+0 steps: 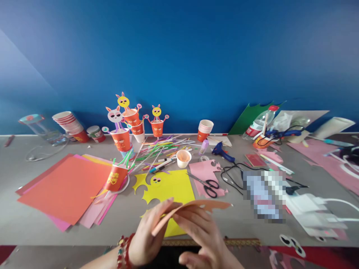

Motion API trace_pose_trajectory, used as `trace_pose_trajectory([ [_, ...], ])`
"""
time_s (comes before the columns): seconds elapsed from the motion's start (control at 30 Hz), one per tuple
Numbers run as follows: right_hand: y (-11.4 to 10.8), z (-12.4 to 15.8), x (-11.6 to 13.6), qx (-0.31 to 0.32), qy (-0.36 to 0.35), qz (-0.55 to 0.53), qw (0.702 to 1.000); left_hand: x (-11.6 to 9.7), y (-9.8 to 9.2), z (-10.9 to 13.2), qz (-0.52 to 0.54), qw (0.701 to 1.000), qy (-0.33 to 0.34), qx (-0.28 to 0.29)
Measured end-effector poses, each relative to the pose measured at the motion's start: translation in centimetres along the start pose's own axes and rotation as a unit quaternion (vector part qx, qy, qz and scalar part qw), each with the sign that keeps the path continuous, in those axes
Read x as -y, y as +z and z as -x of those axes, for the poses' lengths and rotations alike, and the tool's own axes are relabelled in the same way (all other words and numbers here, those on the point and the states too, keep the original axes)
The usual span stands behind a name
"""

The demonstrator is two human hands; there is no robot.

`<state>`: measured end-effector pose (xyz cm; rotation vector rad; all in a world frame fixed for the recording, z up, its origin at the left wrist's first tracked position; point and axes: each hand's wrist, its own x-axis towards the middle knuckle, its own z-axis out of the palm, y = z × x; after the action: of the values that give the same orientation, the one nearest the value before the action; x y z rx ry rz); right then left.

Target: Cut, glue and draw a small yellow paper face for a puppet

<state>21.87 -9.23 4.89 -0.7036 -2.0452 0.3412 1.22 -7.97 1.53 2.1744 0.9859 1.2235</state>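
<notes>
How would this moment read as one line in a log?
left hand: holds orange paper | right hand: holds orange paper | beneath: yellow paper | nearby: scissors

1 head-worn view, looking forward and down, close over a craft table (28,224), blue wall (179,56) behind

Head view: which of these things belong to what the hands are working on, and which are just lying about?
In hand: orange paper cut-out, held between left hand and right hand; probably the yellow cut sheet just beyond them.

Lying about: scissors, blue glue gun, glue stick, stacked paper cups, orange paper sheets, decorated bunny cups.
</notes>
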Motion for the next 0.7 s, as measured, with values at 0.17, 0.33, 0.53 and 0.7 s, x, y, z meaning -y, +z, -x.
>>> trace_pose_trajectory([
  [0.17, -1.9, 2.2, -3.1, -0.186, 0.207, 0.128, 0.952, 1.9, 0.3, 0.0, 0.251, 0.895, -0.367, -0.034],
  [0.33, -1.1, 4.2, -6.1, -0.069, 0.4, -0.107, 0.908, 2.9, 0.6, 0.2, 0.371, 0.816, -0.443, -0.023],
  [0.53, -0.4, 4.2, -8.3, -0.046, 0.414, -0.123, 0.901, 5.2, -1.9, -0.6, 0.211, 0.932, -0.294, -0.009],
  [0.7, -0.9, 3.3, -10.7, -0.01, 0.378, 0.031, 0.925, 8.1, -3.4, -1.8, -0.018, 0.976, -0.206, 0.062],
])
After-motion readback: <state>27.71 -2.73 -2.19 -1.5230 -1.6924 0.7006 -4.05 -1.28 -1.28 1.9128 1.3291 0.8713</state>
